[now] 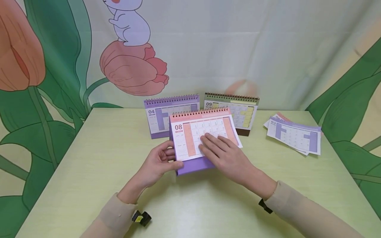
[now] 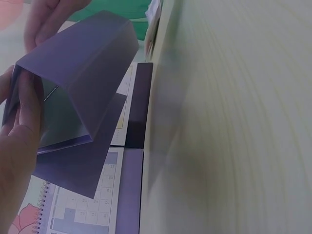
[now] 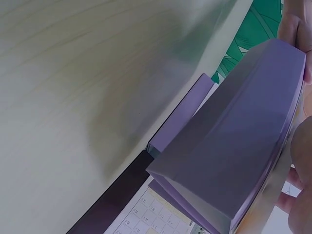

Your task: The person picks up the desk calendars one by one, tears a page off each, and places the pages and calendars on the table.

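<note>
A desk calendar (image 1: 190, 145) with a pink "08" page and a purple stand is held tilted back in front of me. My left hand (image 1: 159, 160) grips its left edge, thumb on the purple front and fingers reaching into the open end of the folded stand (image 2: 92, 53), as the left wrist view shows. Flat across the page lies my right hand (image 1: 227, 158), its fingers extended over the date grid. From below, the right wrist view shows the purple underside (image 3: 234, 131), raised off the table.
Behind stand a purple "04" calendar (image 1: 153, 120) and a green-topped "09" calendar (image 1: 245, 110), both partly covered by the held one. Loose calendar pages (image 1: 294, 137) lie overlapping at the right of the table (image 1: 113, 148). A printed curtain (image 1: 208, 59) hangs behind.
</note>
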A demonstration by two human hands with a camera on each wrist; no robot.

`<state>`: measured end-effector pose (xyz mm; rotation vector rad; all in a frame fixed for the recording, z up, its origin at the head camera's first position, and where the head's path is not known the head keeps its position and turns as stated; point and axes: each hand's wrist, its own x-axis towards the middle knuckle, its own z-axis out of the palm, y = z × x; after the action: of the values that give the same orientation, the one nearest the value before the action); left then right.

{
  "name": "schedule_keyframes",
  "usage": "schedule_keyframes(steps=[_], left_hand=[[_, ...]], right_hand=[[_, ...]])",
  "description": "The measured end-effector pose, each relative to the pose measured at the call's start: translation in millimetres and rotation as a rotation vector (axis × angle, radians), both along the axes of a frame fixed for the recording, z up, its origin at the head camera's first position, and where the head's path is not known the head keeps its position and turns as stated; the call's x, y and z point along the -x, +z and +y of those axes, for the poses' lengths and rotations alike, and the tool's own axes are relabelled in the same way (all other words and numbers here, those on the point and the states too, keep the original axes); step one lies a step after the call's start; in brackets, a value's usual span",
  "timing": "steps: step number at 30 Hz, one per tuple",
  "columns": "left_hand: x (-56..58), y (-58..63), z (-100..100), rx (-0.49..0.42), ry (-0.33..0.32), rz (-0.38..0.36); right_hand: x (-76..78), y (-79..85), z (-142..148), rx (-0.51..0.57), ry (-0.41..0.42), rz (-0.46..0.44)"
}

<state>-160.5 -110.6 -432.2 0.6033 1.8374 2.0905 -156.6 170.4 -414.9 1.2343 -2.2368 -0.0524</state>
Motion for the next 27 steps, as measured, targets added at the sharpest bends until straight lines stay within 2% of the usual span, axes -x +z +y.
schedule_keyframes(steps=[6,13,18,27], left_hand=[[0.3,-0.6,1,0.008,0.004,-0.010],[0.0,-1.0,3,-0.018,0.005,-0.003],[-1.0,-0.6,5,-0.016,0.029,0.000],[-0.9,-2.0,10,0.004,0.039,0.032]], right_hand=[[-0.3,0.7,1,0.033,0.020,0.037],[2.7,1.8,1,0.148,0.072,0.059],[3.5,0.9,1,0.198,0.093,0.095],[8.5,5.1,-4,0.418,0.109,0.194]])
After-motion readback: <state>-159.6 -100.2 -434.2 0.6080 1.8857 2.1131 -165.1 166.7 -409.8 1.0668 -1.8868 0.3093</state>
